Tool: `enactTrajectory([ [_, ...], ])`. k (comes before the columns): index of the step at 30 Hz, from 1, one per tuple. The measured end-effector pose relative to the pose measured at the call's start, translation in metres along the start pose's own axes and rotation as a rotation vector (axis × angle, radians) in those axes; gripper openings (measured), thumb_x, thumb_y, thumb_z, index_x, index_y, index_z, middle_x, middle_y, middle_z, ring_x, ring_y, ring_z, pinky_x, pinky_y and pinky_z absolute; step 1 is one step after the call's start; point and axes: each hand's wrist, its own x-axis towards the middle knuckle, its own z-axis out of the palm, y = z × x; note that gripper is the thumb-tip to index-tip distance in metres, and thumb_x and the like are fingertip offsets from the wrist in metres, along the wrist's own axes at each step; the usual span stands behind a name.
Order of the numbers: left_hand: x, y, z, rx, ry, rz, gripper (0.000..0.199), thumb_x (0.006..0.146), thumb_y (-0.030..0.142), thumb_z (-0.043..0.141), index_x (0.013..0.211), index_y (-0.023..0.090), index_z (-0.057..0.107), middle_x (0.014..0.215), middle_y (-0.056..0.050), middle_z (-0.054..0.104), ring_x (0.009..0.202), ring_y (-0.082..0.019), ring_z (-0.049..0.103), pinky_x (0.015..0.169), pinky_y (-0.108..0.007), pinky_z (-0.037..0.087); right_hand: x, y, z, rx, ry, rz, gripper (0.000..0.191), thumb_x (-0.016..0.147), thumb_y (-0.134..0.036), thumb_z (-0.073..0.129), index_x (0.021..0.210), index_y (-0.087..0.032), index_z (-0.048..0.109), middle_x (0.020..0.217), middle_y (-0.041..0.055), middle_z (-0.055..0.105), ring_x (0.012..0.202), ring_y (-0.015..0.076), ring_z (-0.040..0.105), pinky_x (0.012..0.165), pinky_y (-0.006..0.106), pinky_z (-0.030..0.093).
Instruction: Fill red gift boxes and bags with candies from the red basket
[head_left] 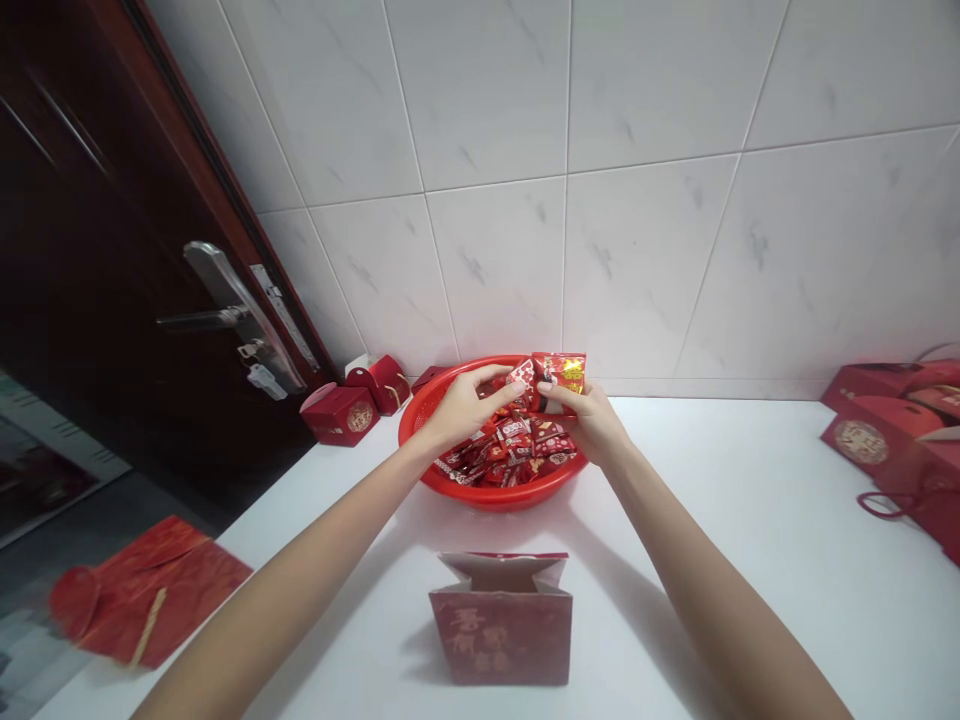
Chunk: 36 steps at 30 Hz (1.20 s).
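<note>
Over a red plastic basket point(501, 500) full of small red wrapped packets point(517, 434), both of my hands are raised close together. My left hand point(480, 400) pinches a small red-and-white patterned packet at the basket's back. Between the thumb and fingers of my right hand point(589, 410) is a red and gold packet, held upright at the basket's right rim. Nearer to me, a dark red paper box point(502, 637) with gold characters stands upright on the white table, its top open.
Red boxes point(341, 414) stand at the back left by a dark door point(97, 200) with a metal handle. A red box with a rope handle point(161, 590) is at the left edge. More red boxes point(892, 435) lie at the right. A tiled wall point(495, 270) rises behind.
</note>
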Motion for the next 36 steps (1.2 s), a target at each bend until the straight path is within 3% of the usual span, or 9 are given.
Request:
enactTrajectory([
  [5,0.003,-0.004,-0.002,-0.027,0.016,-0.011,0.040,0.073,0.047,0.079,0.098,0.017,0.075,0.103,-0.008,0.075,0.099,-0.026,0.067,0.093,-0.041,0.051,-0.001,-0.003,-0.003,-0.027,-0.059,-0.012,0.035,0.059,-0.026,0.091,0.089,-0.017,0.075,0.082,0.0050,0.077,0.081,0.0244,0.074,0.072,0.033,0.062],
  [14,0.004,-0.018,0.000,-0.272,0.173,-0.104,0.046,0.055,0.044,0.092,0.086,0.017,0.071,0.090,-0.006,0.075,0.090,-0.024,0.069,0.090,-0.040,0.054,-0.001,-0.001,-0.002,-0.070,-0.093,0.041,0.039,0.061,-0.030,0.090,0.093,-0.016,0.074,0.084,0.0054,0.077,0.072,0.0197,0.072,0.064,0.028,0.060],
  [21,0.005,-0.019,0.007,-0.318,0.140,-0.062,0.046,0.063,0.040,0.087,0.099,0.017,0.070,0.095,-0.005,0.075,0.091,-0.021,0.068,0.087,-0.035,0.054,-0.001,0.001,-0.003,-0.082,-0.091,0.045,0.039,0.062,-0.031,0.090,0.094,-0.017,0.073,0.081,0.0027,0.075,0.071,0.0190,0.071,0.063,0.031,0.061],
  [26,-0.002,-0.013,0.006,-0.226,0.115,-0.008,0.041,0.071,0.045,0.081,0.099,0.017,0.070,0.101,-0.006,0.073,0.093,-0.022,0.067,0.086,-0.034,0.053,-0.004,-0.004,0.002,-0.055,-0.145,0.058,0.034,0.066,-0.037,0.087,0.091,-0.018,0.074,0.080,0.0038,0.076,0.068,0.0202,0.071,0.055,0.029,0.059],
  [30,-0.013,-0.005,0.003,-0.157,0.094,0.006,0.036,0.076,0.048,0.077,0.091,0.017,0.067,0.097,-0.006,0.072,0.092,-0.022,0.066,0.087,-0.035,0.052,-0.007,-0.006,0.007,-0.091,-0.194,0.036,0.033,0.070,-0.040,0.085,0.092,-0.018,0.074,0.085,0.0050,0.077,0.073,0.0206,0.072,0.063,0.030,0.060],
  [36,-0.040,0.014,0.000,-0.110,0.113,0.072,0.039,0.080,0.053,0.073,0.096,0.019,0.067,0.105,-0.006,0.073,0.104,-0.025,0.065,0.091,-0.035,0.052,-0.030,-0.020,0.023,-0.317,-0.268,-0.114,0.019,0.080,-0.035,0.078,0.091,-0.019,0.074,0.087,0.0036,0.075,0.079,0.0178,0.069,0.073,0.030,0.057],
])
